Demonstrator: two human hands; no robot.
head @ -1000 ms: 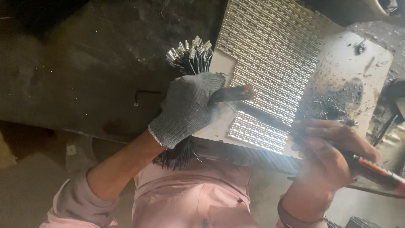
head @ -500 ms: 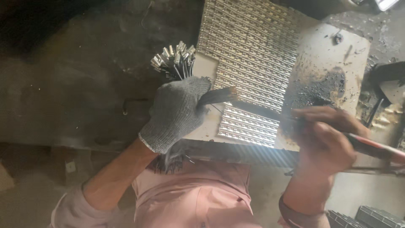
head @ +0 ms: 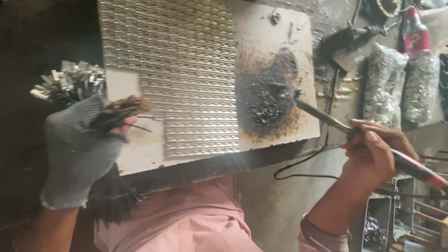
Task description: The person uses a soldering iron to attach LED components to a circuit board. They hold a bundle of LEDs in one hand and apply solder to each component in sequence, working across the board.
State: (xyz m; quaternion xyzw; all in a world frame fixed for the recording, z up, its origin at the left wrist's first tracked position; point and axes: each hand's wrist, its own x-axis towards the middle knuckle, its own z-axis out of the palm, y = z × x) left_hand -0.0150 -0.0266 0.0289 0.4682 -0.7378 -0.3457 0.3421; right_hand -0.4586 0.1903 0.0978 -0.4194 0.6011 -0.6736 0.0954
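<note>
My left hand [head: 77, 149], in a grey knit glove, grips a bundle of black wires [head: 109, 191] whose metal-tipped ends [head: 65, 84] fan out at the upper left; the thumb rests at the board's left edge. My bare right hand [head: 375, 151] holds a red-handled soldering iron [head: 326, 116]. Its tip touches the black burnt patch [head: 268, 100] on the right side of the white board [head: 275, 37]. Rows of small shiny metal parts [head: 182, 70] cover the board's left and middle.
Clear bags of small metal parts [head: 396, 84] and a red and white bottle [head: 414, 32] lie at the right. A black cable [head: 308, 161] hangs off the board's front edge. Metal racks [head: 410, 219] stand at the lower right. My pink shirt [head: 186, 219] fills the bottom.
The soldering iron has moved right, from the rows of metal parts to the burnt patch. My left hand has shifted left along the board with the wire bundle. The view has moved closer.
</note>
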